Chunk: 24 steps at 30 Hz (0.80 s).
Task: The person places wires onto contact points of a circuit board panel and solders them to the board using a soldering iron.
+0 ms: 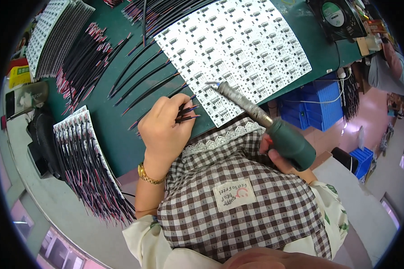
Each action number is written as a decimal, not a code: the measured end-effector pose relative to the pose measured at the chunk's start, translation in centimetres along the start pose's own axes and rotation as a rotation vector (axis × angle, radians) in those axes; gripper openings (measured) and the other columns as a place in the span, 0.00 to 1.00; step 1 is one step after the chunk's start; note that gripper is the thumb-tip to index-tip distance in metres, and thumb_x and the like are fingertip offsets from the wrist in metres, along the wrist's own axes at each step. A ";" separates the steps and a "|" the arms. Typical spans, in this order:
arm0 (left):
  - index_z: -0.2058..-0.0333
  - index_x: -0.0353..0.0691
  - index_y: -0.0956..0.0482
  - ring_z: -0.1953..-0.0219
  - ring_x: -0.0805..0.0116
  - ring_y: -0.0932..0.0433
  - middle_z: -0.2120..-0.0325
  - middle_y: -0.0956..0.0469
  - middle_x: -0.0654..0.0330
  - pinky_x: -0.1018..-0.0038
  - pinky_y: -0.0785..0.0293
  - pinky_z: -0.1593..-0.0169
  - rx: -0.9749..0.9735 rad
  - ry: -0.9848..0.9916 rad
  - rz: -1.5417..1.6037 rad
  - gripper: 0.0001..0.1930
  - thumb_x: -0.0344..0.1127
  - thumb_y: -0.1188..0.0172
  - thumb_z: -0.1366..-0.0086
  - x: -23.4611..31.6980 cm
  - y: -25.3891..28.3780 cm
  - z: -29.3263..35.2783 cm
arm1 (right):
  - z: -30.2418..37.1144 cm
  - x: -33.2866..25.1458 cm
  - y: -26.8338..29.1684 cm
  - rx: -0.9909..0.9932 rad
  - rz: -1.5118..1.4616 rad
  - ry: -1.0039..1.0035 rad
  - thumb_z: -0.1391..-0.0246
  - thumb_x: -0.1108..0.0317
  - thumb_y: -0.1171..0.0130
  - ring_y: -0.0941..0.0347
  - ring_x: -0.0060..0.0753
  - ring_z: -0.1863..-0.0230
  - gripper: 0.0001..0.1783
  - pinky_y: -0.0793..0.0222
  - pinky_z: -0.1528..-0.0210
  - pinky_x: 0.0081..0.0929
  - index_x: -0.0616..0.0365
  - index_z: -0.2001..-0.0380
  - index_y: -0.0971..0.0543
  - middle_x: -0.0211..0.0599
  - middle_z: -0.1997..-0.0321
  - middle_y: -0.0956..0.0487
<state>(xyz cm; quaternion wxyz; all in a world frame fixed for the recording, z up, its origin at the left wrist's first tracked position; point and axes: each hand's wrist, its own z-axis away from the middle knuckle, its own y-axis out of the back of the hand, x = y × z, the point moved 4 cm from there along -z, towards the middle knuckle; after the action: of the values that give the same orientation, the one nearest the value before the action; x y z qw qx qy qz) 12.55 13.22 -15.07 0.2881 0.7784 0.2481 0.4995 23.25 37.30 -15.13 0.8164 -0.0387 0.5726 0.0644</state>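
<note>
My left hand point(164, 127) is closed around several short black cables point(187, 115), whose thin coloured wire ends poke out towards the right. In my right hand point(279, 160) is a soldering iron point(292, 143) with a dark green handle, its fingers partly hidden behind that handle. The iron's bent tip is over the lower left part of a white panel of small circuit boards point(244, 56); whether it touches cannot be made out. More black cables point(143, 77) lie in a spaced row, their ends at the panel's left edge.
A pile of loose cables point(83, 65) and a stack of white panels point(49, 33) are at the far left of the green table point(121, 139). A panel full of cables point(87, 161) sits nearer. Blue bins point(312, 105), a black fan-like device point(336, 18) and another person's arm point(393, 58) are right.
</note>
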 end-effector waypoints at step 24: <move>0.75 0.43 0.23 0.85 0.67 0.34 0.85 0.32 0.63 0.74 0.37 0.81 0.038 0.017 0.042 0.09 0.24 0.35 0.56 -0.2 -0.1 0.0 | -0.1 0.0 0.8 0.025 0.255 0.223 0.62 0.75 0.40 0.24 0.27 0.76 0.17 0.28 0.72 0.21 0.62 0.63 0.24 0.33 0.75 0.22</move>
<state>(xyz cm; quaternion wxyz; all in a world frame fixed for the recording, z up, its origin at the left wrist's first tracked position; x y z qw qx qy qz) 12.47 13.12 -15.28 0.2605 0.7845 0.2436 0.5073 23.04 38.10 -15.15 0.7335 0.0377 0.6605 0.1558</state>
